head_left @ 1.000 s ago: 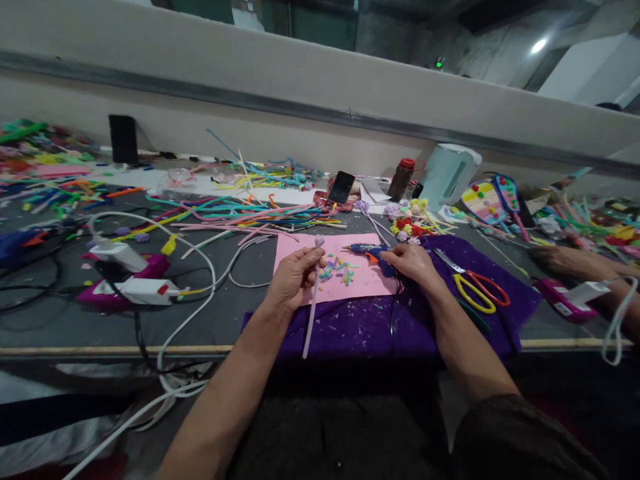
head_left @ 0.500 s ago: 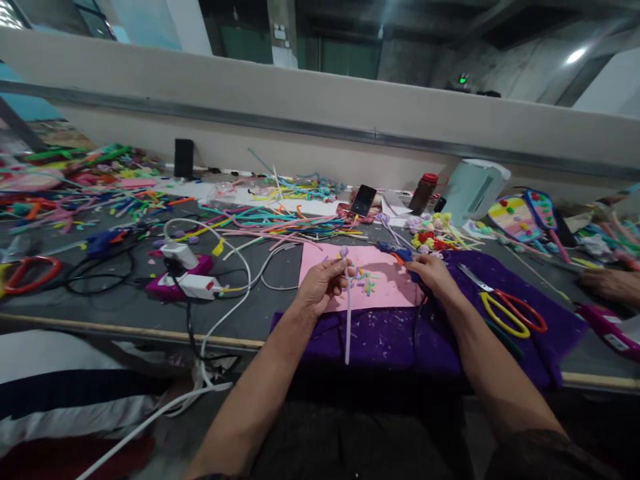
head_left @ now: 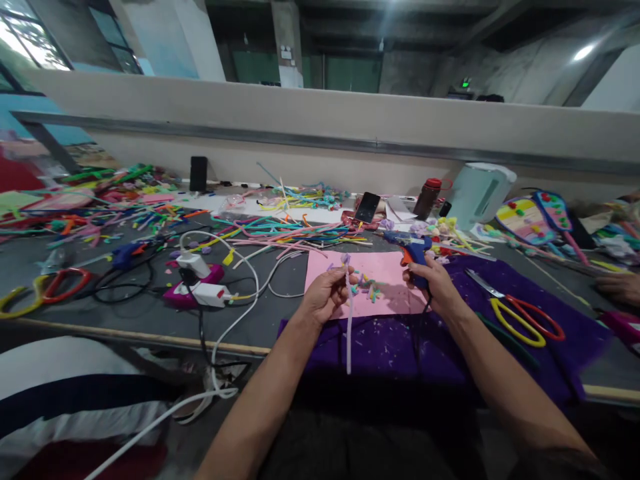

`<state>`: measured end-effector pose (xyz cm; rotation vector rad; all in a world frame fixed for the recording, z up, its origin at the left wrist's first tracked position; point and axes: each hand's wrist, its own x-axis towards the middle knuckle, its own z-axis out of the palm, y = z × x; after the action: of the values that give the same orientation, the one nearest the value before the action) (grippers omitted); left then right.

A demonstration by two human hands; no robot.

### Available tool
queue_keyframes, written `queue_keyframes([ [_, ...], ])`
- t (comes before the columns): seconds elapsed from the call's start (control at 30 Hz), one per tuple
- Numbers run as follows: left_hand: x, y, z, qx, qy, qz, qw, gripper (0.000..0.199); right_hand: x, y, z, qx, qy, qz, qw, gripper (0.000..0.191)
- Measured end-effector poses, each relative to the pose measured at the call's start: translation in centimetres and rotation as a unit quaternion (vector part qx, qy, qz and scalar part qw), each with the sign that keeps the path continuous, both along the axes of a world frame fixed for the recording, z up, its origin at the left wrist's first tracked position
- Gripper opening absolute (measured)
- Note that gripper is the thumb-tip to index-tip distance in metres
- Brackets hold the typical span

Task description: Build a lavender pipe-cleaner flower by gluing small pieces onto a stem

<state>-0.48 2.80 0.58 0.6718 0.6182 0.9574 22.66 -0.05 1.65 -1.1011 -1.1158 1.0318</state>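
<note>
Lilac stem hangs from the left hand, which pinches it near the top (perhaps to leave the length free), above the pink sheet's near edge. The right hand grips a glue gun well behind its nozzle, probably for safety.

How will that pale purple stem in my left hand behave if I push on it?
The stem is slim, so probably light. It extends straight from your left hand, perhaps suggesting some stiffness, though its thinness means it would likely bend.
</note>
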Motion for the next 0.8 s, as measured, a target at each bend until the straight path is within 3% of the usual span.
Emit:
queue_keyframes([
  [0.13,0.0,-0.3,0.3,0.007,-0.023,0.008,1.0,0.014,-1.1,-0.9,0.8,0.012,-0.013,0.047,0.999,0.029],
  [0.3,0.0,-0.7,0.8,0.006,-0.034,0.01,0.999,0.015,-2.3,-2.2,1.5,0.056,-0.049,0.034,0.997,0.03],
  [0.57,-0.2,-0.9,0.7,0.026,-0.027,0.01,0.999,0.024,-3.7,-3.8,1.4,0.074,-0.1,0.049,0.991,0.028],
  [0.8,-0.1,-0.8,0.7,0.031,-0.019,0.024,0.999,0.018,-4.9,-5.2,1.1,0.084,-0.149,0.041,0.984,0.024],
])
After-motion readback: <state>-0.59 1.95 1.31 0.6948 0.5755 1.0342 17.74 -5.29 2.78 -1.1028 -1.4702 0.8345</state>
